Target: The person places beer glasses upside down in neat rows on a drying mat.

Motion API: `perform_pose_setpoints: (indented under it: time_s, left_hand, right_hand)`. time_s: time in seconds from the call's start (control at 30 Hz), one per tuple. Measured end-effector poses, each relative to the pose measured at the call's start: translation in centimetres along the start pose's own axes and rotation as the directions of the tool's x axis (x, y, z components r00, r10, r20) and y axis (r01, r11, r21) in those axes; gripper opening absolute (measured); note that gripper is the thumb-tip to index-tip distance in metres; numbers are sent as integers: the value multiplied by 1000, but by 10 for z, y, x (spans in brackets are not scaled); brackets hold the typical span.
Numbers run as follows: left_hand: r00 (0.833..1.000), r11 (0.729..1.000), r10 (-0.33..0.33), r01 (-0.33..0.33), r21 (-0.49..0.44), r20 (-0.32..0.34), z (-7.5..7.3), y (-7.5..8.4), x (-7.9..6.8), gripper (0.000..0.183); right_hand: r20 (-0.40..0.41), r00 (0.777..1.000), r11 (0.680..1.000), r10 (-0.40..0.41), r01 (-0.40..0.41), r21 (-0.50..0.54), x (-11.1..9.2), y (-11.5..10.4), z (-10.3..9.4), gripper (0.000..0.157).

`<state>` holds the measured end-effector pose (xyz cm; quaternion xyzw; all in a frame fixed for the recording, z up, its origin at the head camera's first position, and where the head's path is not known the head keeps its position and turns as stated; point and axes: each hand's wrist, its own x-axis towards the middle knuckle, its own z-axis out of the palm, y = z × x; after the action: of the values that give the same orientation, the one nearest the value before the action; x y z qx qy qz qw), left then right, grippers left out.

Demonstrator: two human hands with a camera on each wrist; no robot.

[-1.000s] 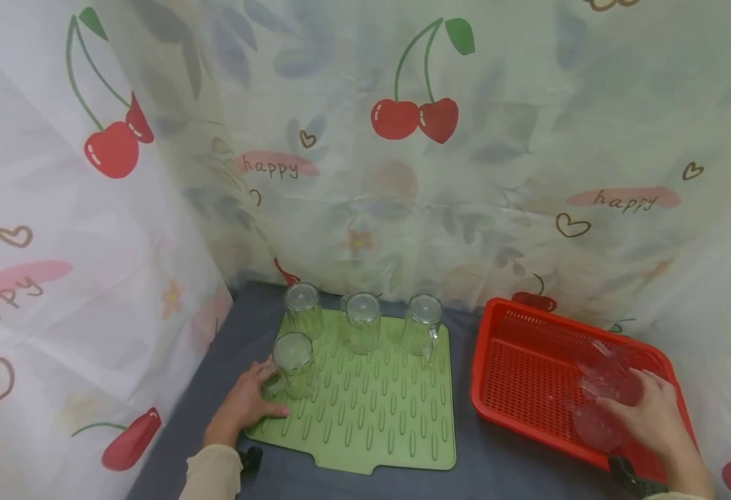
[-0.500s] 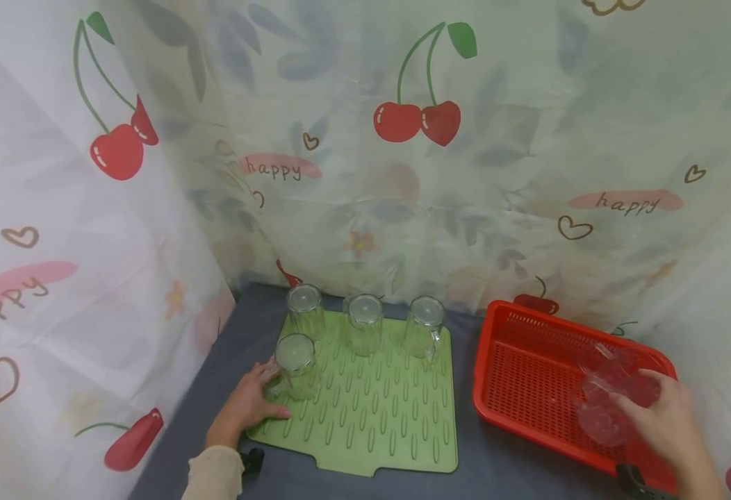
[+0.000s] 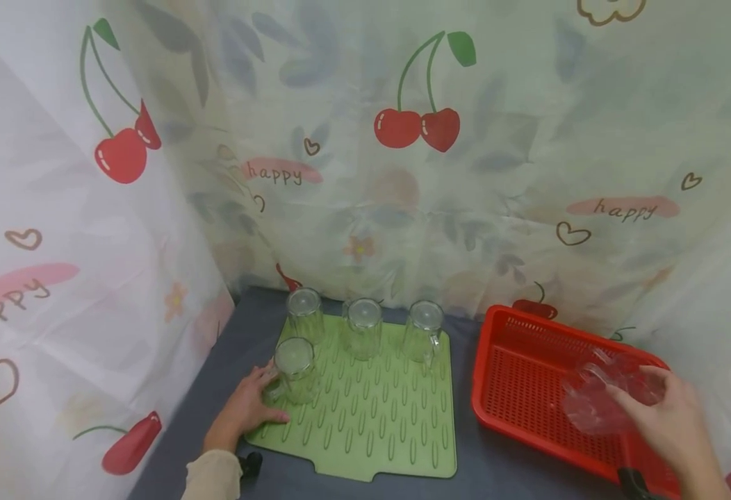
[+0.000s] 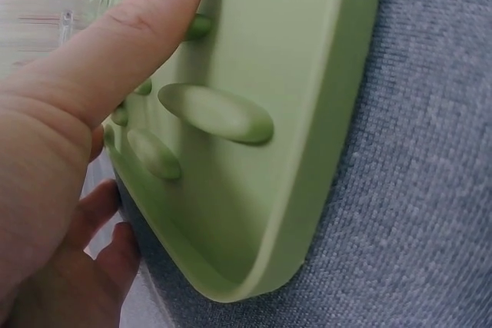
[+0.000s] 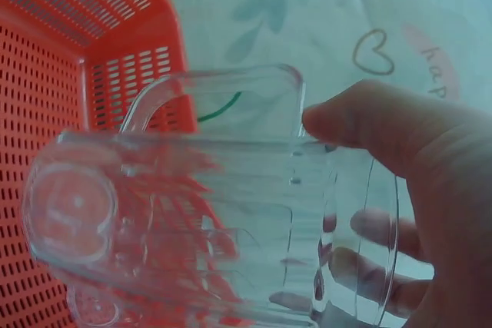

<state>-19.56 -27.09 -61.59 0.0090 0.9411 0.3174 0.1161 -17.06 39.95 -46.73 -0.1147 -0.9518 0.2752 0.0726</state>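
Observation:
My right hand (image 3: 668, 420) holds a clear glass mug (image 3: 593, 403) over the right part of the red basket (image 3: 515, 375). In the right wrist view this mug (image 5: 192, 220) lies sideways, its base toward the basket; the thumb is beside the handle and fingers show through the glass at the rim end. A second glass base (image 5: 96, 305) shows low behind it. My left hand (image 3: 247, 403) rests at the left edge of the green drying mat (image 3: 381, 417), beside an upside-down mug (image 3: 295, 371). Its thumb (image 4: 146, 24) lies over the mat in the left wrist view.
Three more upside-down glass mugs line the mat's far side: a left one (image 3: 306, 316), a middle one (image 3: 363, 330) and a right one (image 3: 424, 330). A dark grey cloth (image 3: 465, 451) covers the table. A printed curtain (image 3: 497, 139) stands close behind and along both sides.
The glass mug in my right hand has shifted slightly up and left in the basket area, and its base has swung. The left hand keeps its place at the mat's edge.

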Motion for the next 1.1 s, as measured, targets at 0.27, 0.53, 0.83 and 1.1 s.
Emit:
perform_pose_setpoints:
  time_s: [0.27, 0.53, 0.83, 1.1]
  left_hand:
    - [1000, 1000, -17, 17, -5, 9, 0, -2, 1, 105]
    - [1000, 1000, -8, 8, 1, 9, 1, -1, 2, 104]
    - [999, 999, -29, 29, -13, 27, 0, 0, 1, 106]
    - [1000, 1000, -12, 12, -9, 17, -1, 0, -2, 105]
  right_hand:
    - [-36, 999, 1000, 10, -11, -26, -7, -14, -4, 79]
    - [-74, 997, 997, 19, -13, 77, -15, -16, -5, 69]
    - [-64, 992, 960, 107, -86, 266, -18, -31, -1, 69]
    - [-143, 982, 933, 126, -68, 354, -22, -46, 7, 46]
